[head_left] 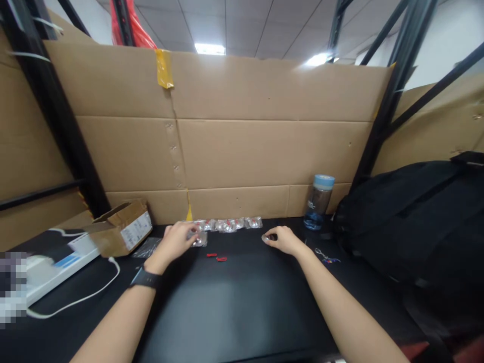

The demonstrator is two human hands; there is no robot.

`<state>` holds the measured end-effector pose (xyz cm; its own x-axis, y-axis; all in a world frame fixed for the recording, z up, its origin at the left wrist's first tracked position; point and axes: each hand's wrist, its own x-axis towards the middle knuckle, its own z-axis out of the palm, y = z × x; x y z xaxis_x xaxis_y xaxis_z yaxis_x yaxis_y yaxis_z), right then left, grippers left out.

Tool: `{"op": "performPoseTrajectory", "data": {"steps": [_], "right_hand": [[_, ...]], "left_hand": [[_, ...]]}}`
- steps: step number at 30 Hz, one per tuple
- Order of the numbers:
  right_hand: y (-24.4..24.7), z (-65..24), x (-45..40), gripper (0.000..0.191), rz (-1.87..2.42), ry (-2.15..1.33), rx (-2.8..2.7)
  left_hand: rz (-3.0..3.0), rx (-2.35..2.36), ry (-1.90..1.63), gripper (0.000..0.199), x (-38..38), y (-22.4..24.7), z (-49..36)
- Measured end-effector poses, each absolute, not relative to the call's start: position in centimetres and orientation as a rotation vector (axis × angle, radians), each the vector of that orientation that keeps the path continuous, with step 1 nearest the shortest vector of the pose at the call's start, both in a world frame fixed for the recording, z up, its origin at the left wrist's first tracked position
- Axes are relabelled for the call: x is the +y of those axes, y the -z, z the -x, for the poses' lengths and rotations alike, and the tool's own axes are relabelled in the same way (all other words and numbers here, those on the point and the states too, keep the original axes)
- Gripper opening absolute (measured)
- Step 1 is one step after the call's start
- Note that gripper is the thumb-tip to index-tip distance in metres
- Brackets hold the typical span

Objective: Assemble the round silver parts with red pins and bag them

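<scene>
My left hand [176,243], with a dark watch band on its wrist, is at the left end of a row of small clear plastic packets [227,225] with red bits inside. Its thumb and forefinger are closed at the edge of a nearer clear plastic packet [200,240]. My right hand [284,240] is right of the row, its fingertips pinching a small shiny, pale object [265,237] whose kind I cannot make out. Between the hands, closer to me, lie two small red cord pieces, one red piece [212,255] left of the other red piece [222,259].
A blue-lidded bottle [318,202] stands by the cardboard wall [242,156]. Right of my forearm lie a small beaded string [327,257] and a black backpack [412,227]. To the left are an open cardboard box [123,227], a flat clear bag [146,247] and a white power strip [62,272].
</scene>
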<state>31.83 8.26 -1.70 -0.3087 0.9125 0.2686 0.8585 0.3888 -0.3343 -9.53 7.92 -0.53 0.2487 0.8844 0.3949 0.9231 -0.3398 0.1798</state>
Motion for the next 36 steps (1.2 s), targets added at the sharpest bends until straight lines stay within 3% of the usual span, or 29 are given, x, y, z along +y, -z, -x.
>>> {"op": "performPoseTrajectory", "data": {"steps": [9,13,16,23,29,36], "right_hand": [[1.9,-31.1,8.5,0.032,1.509,-0.119,-2.29],[1.7,-30.4,8.1,0.03,1.487,-0.111,-2.274],[1.6,-29.6,7.6,0.029,1.384,-0.153,-2.247],[1.5,-26.7,5.9,0.024,1.084,-0.289,-2.262],[1.5,-25.6,5.1,0.025,1.046,-0.338,-2.31],[1.0,-25.3,4.7,0.024,1.044,-0.338,-2.303]], "left_hand": [[2.456,-1.874,0.383,0.044,8.2,2.1,11.2],[2.474,-1.863,0.353,0.042,8.1,2.0,10.6],[2.477,-1.855,0.413,0.029,7.8,1.5,10.3],[2.553,-1.837,0.534,0.044,6.6,0.9,8.6],[2.584,-1.836,0.398,0.028,6.5,1.4,7.9],[2.32,-1.971,0.482,0.042,7.0,0.8,8.2]]}}
